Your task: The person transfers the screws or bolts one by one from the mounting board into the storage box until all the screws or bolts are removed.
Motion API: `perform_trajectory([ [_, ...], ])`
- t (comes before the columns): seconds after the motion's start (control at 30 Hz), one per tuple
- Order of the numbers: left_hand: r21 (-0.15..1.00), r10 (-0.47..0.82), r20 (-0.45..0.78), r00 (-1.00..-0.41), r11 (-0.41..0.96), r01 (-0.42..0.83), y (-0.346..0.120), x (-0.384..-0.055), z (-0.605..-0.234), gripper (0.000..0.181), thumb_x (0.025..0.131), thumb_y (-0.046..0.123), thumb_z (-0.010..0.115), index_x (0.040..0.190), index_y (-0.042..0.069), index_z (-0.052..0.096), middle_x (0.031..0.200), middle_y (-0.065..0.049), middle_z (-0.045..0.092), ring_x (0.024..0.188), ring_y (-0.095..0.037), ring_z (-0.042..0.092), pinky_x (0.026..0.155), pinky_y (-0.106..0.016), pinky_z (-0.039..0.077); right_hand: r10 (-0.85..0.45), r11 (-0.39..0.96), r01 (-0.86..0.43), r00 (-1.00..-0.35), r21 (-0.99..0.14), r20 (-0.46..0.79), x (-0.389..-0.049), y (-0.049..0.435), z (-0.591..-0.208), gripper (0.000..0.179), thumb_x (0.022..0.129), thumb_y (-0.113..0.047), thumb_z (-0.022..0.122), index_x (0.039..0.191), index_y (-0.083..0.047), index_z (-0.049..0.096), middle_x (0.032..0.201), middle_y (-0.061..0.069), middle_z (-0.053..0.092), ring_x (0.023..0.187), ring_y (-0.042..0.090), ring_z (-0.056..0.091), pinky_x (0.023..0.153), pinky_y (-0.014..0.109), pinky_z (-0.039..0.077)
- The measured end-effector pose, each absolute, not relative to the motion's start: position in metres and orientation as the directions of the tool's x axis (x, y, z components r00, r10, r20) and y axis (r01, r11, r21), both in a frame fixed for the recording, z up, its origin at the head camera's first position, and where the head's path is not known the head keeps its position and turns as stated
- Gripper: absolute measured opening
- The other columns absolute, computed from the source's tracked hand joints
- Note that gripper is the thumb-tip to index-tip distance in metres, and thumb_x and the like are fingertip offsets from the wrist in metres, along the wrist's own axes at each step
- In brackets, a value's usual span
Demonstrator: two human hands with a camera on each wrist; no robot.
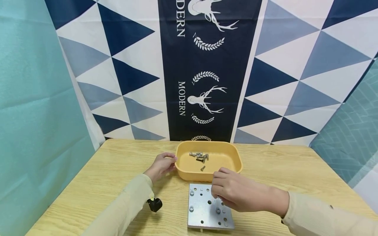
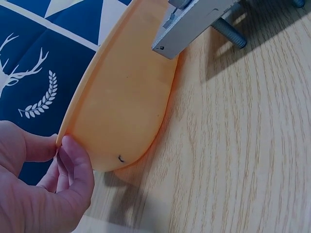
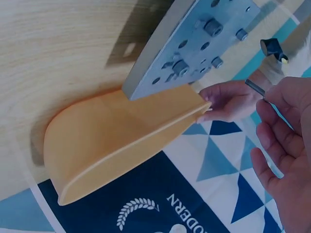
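My left hand (image 1: 161, 166) pinches the left end of a yellow plastic tray (image 1: 195, 176) by its rim, thumb on one side and fingers on the other in the left wrist view. Inside the tray lie several small screws (image 1: 200, 157), mostly silver and one black. My right hand (image 1: 236, 190) is over the right part of a silver metal plate (image 1: 203, 218), hiding some of it. Between its thumb and fingertip it pinches a thin metal screw (image 3: 255, 88). Drilled holes dot the plate, and several socket-head screws (image 3: 213, 27) stand in it.
The plate is raised off the wooden table (image 1: 124, 170); a threaded screw leg (image 2: 230, 33) shows beneath it. A black wrist camera (image 1: 155, 205) sits on the left sleeve. Behind the table hangs a patterned curtain (image 1: 133, 75), with a teal cloth (image 1: 35, 114) on the left.
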State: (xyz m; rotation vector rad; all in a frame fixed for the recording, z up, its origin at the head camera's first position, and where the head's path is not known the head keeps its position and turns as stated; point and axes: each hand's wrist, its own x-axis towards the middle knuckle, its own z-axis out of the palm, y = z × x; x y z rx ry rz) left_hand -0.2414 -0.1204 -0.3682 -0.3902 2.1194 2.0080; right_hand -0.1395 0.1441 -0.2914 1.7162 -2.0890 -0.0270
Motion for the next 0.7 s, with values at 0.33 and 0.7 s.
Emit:
perform_trajectory([
  [0.33,0.947,-0.055,-0.313,-0.948,0.056,-0.316,-0.121,-0.241,-0.372,0.023,0.095,0.007,0.058,0.116,-0.001,0.056,0.101,-0.014,0.059,0.072,-0.011,0.056,0.063,-0.018,0.051,-0.929,0.313,-0.907,-0.229,0.283,0.292,-0.164,0.15,-0.293,0.025,0.068,-0.003,0.074,0.083,-0.019,0.061,0.075,-0.012,0.055,0.077,0.008,0.044,0.075,0.024,0.039],
  [0.7,0.944,-0.057,-0.324,-0.944,0.051,-0.327,-0.122,-0.239,-0.365,0.024,0.094,0.006,0.058,0.117,-0.001,0.055,0.096,-0.011,0.057,0.069,-0.011,0.055,0.061,-0.017,0.05,-0.907,0.373,-0.896,-0.298,0.242,0.297,-0.207,0.155,-0.293,0.024,0.067,0.0,0.073,0.077,-0.017,0.058,0.072,-0.009,0.054,0.074,0.009,0.044,0.074,0.028,0.041],
])
